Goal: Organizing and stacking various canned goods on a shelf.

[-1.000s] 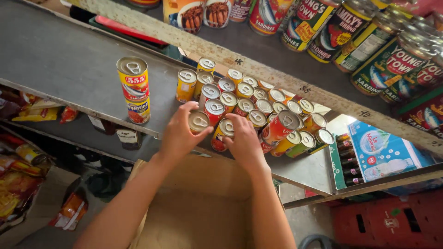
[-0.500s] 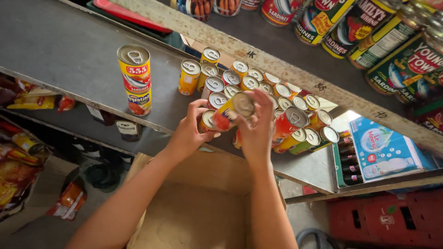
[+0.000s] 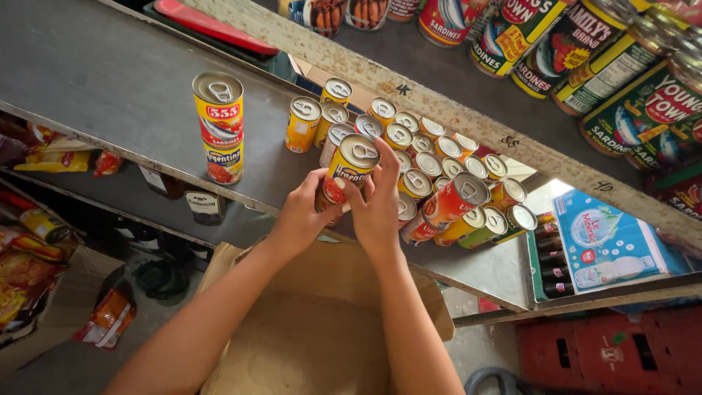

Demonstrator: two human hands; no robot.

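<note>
Both hands meet at the front edge of a grey metal shelf (image 3: 88, 80). My left hand (image 3: 301, 213) and my right hand (image 3: 378, 212) together grip a yellow and red tin can (image 3: 352, 164) with a pull-ring lid, tilted and lifted a little above the shelf. My fingers hide its lower part, so I cannot tell if a second can sits under it. Just behind and to the right stands a cluster of several similar small cans (image 3: 428, 164), some of them leaning.
Two cans stand stacked (image 3: 219, 128) alone at the left of the shelf. An open cardboard box (image 3: 314, 329) sits below my forearms. Larger cans (image 3: 585, 51) line the upper shelf. A blue pack of bottled water (image 3: 603, 241), a red crate (image 3: 607, 351) and snack packets (image 3: 29, 278) lie lower down.
My hands each held a can low at the shelf's front row. They have come together and lifted, and now hold the yellow and red can up between them.
</note>
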